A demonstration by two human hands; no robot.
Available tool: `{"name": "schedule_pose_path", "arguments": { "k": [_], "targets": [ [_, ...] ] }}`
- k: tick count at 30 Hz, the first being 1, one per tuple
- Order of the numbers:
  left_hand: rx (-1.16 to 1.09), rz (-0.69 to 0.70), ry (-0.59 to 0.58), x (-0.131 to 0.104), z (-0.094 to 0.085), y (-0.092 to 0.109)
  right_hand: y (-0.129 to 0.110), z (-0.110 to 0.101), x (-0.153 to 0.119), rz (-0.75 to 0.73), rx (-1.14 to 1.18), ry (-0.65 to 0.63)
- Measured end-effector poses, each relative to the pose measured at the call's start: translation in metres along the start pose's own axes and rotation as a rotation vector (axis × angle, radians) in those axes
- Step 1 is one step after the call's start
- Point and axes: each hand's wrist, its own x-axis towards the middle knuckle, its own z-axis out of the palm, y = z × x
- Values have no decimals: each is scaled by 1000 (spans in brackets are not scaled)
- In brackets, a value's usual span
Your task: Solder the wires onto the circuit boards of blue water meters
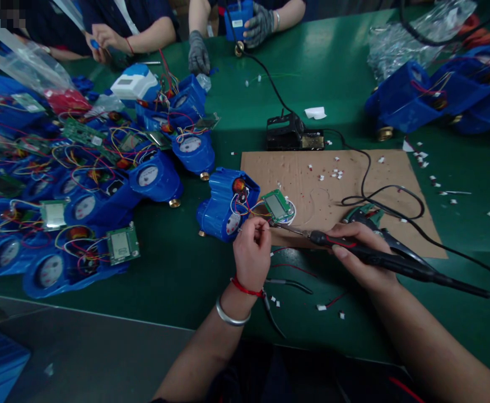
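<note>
My right hand point(366, 254) is wrapped round the black handle of a soldering iron point(404, 265). Its metal tip points left, close to the fingers of my left hand point(252, 246). Those fingers are pinched together on what looks like a thin wire, mostly hidden by the fingertips. Just beyond them lies a green circuit board point(276, 205) with a small display, on a round white piece at the cardboard's left edge. Coloured wires link the board to a blue water meter point(215, 210), which rests on the table left of the cardboard.
Many blue meters with wires and boards point(85, 207) crowd the left; more meters point(408, 101) stand at right. A soldering stand point(287, 134) sits behind the cardboard sheet point(295, 168). Pliers point(364, 215) lie under the iron, tweezers point(289, 283) nearer me. Co-workers' gloved hands point(259, 27) are opposite.
</note>
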Motion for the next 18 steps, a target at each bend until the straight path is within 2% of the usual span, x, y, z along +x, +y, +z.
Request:
{"name": "schedule_pose_path", "arguments": {
  "k": [4,14,18],
  "targets": [
    [-3,-4,0,1,0,1,3,-1,-2,41,41,70],
    [-14,0,-2,1,1,0,-4,2,3,-19,-71,-4],
    [-9,-1,-8,0,0,0,-4,0,1,-13,-54,26]
  ]
}}
